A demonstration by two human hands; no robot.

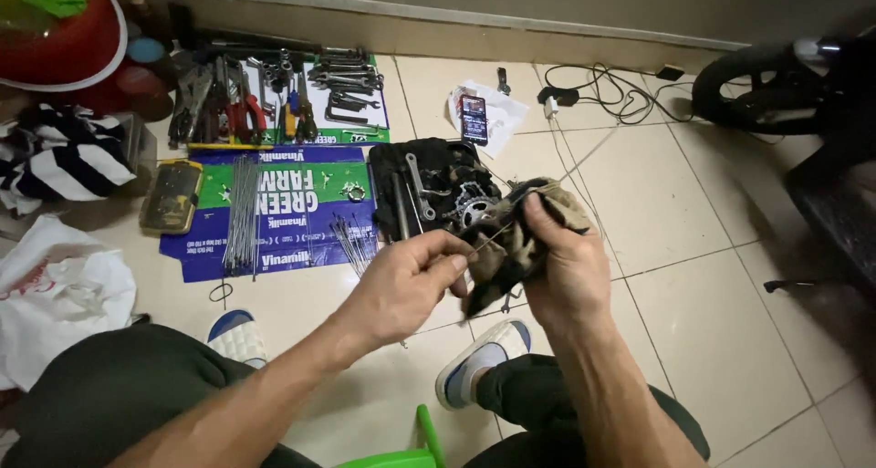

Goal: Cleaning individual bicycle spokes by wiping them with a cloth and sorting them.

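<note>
Legs in dark trousers and two white-and-blue slippers [481, 366] sit nearest the camera on the beige tiled floor [703, 276], with a bit of bright green plastic stool [412, 448] poking up between them.

Just past that, both hands are busy. The left hand [401, 286] has its fingers [453, 261] pinched tight on the near end of a thin silver metal spoke [584, 153], which runs up and to the right, away from the body. The right hand [558, 260] is clenched around a grubby dark-and-tan rag [504, 249], and the rag is bunched around the spoke, right beside the left fingertips.

Behind the hands lies a black tool roll [424, 181] with spanners and a small toothed sprocket [473, 211] on it. Left of that is a flattened blue-and-green cardboard sheet [283, 208] carrying a bundle of long silver spokes [242, 213] and a smaller fan of short ones. A yellow-lidded parts box [171, 196] sits at its left edge, and a white plastic bag [55, 286] lies nearer on the far left.

Further back: a spread of pliers and wrenches [274, 98], a black smartphone [474, 118] on white paper, some tangled charger cables [602, 89], and a black bicycle tyre [757, 89] at the far right. A red round tub [64, 44] sits in the far left corner.
</note>
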